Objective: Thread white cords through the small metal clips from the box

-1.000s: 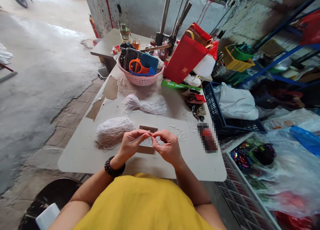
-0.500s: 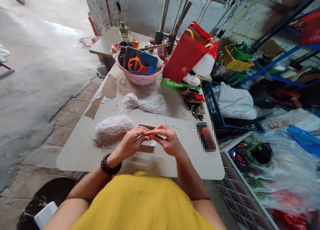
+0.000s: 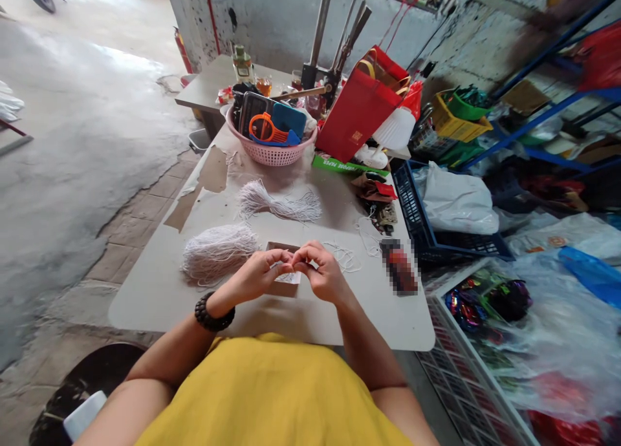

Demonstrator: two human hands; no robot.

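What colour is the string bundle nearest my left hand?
The string bundle is white; the head view, the only one, shows it.

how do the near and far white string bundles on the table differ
The near bundle is thicker and more rounded; the far bundle is flatter and slimmer. The far bundle narrows near its middle and fans out at its ends; the near bundle shows no such waist. The far bundle lies nearer the pink basket than the near bundle does. Both are white strands lying on the table.
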